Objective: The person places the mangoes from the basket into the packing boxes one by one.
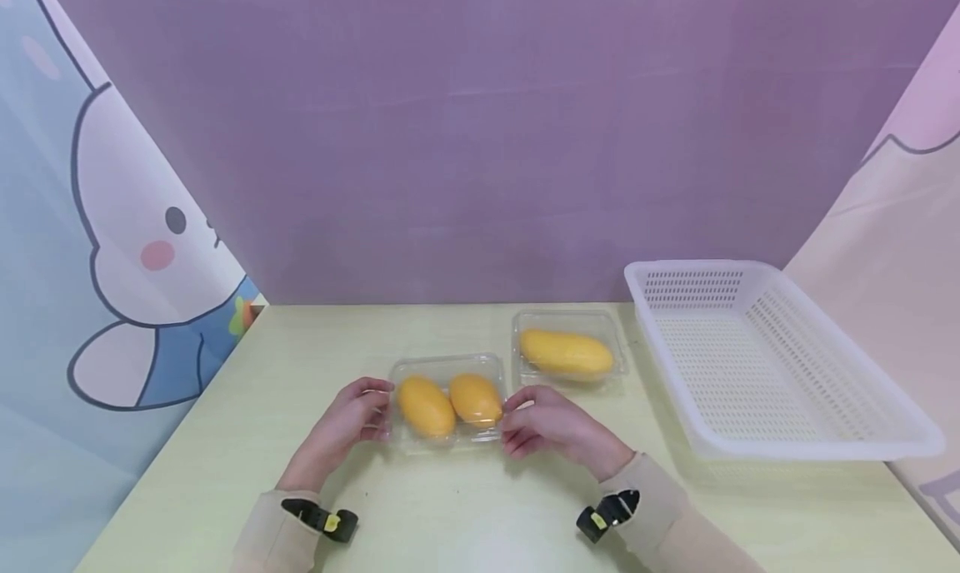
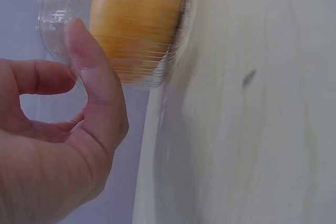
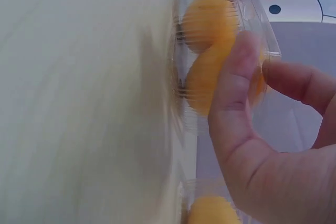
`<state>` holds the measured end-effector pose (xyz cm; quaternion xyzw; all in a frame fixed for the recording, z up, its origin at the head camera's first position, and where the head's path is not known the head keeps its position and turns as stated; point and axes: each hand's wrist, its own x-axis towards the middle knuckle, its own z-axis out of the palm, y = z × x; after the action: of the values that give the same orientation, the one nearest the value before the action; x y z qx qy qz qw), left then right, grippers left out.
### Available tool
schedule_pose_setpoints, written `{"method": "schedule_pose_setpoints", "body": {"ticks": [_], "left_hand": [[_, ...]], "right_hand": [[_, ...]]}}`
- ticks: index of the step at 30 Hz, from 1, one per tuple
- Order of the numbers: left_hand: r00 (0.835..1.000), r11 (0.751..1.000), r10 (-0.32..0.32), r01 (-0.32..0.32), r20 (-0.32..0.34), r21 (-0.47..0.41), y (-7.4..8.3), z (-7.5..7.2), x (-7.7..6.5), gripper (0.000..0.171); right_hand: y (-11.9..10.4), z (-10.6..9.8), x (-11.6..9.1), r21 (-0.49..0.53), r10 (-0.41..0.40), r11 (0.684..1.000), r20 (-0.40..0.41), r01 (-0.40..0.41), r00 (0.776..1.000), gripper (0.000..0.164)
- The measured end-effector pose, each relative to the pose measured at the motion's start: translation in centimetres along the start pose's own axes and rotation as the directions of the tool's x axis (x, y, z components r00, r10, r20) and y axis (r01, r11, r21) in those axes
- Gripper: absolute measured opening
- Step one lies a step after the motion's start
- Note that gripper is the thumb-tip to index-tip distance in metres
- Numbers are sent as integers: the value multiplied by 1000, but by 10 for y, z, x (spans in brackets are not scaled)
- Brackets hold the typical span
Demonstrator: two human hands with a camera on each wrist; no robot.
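A clear plastic box (image 1: 442,368) holds two yellow mangoes, one on the left (image 1: 426,406) and one on the right (image 1: 476,400). My left hand (image 1: 347,421) pinches the box's left end between thumb and fingers; the left wrist view shows its thumb (image 2: 86,56) against the clear wall. At the opposite end, my right hand (image 1: 555,427) grips the rim, its thumb (image 3: 239,77) on the near side and index finger behind. In both wrist views the ribbed side of the box stands close over the table.
Behind and right of the held box is a second clear box (image 1: 570,319) with one long yellow fruit (image 1: 566,353). A white perforated basket (image 1: 678,381) stands at the right of the pale table (image 1: 442,515). A purple backdrop (image 1: 465,181) rises along the table's far edge.
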<state>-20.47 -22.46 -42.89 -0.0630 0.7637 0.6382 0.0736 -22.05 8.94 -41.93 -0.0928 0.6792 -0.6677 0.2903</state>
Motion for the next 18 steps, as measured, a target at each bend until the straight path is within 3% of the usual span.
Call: {"method": "schedule_pose_setpoints", "body": {"ticks": [18], "left_hand": [[999,1000,-24,25,-39,5,1,2,0,33]], "right_hand": [[4,5,4,59,-10,998,20,9,1000,24]]}}
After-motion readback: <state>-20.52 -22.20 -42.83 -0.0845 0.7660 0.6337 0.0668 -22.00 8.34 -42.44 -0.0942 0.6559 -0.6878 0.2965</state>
